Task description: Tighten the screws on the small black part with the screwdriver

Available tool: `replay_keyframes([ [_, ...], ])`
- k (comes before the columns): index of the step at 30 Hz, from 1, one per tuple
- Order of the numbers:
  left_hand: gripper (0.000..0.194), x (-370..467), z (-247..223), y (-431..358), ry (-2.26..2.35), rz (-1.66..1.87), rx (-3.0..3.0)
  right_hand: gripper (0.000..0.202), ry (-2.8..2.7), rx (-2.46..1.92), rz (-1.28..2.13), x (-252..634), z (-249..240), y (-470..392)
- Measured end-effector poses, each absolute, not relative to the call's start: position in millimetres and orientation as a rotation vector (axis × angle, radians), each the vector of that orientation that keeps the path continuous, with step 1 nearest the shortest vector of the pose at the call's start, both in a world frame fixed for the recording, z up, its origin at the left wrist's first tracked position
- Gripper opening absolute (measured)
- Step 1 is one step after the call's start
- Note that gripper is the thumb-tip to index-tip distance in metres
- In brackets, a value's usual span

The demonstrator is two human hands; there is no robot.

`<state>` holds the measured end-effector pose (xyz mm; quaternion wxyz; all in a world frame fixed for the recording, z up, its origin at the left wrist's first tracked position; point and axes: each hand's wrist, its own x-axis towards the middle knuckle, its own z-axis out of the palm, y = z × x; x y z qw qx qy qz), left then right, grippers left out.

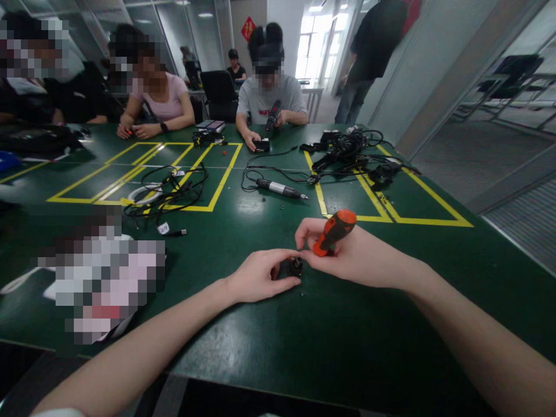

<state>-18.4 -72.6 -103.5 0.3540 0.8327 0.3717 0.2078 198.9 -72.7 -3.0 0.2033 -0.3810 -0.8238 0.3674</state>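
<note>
My right hand point(360, 258) is closed round a screwdriver with an orange and black handle point(336, 230); the handle leans up and to the right, and its shaft is hidden by my fingers. Beside it on the green table, my left hand point(263, 277) curls its thumb and fingers about a small round black part point(296, 266). This part has a hollow with something metallic in its top. My right fingertips come close to its upper edge; whether they touch it I cannot tell.
An electric screwdriver point(278, 188) with a cord lies beyond my hands. Tangled black cables point(347, 150) lie at the back right, with more cables point(174, 191) at left. Yellow tape marks the table point(243, 347). A blurred-out item point(108, 289) lies left. A person opposite holds a black tool point(273, 114).
</note>
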Motion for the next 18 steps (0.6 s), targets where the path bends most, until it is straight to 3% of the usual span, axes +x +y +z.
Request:
replay_keyframes([
  [11, 0.026, -18.7, -104.7, -72.2, 0.939, 0.547, 2.204, 0.008, -2.293, -1.067, 1.07, 198.1, -6.4, -71.3],
  [18, 0.028, -18.6, -105.3, -72.1, 0.934, 0.557, 2.204, 0.008, -2.247, -1.093, 1.102, 198.4, -7.2, -70.6],
])
